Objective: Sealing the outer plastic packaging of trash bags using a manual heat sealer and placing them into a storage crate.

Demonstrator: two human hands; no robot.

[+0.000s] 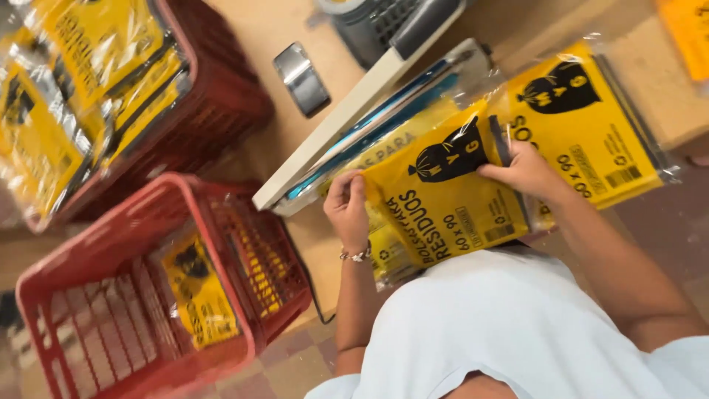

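I stand at a tan worktable with two red baskets beside it, both holding yellow packets. Before me lies a long flat sealer bar. My left hand and right hand each pinch an edge of one yellow bag packet, flat on the table.

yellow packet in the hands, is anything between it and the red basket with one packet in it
Nothing visible blocks the way. The left hand and right hand hold the yellow packet by its edges at the table, and the red basket on the floor beside it is open-topped, holding one packet.
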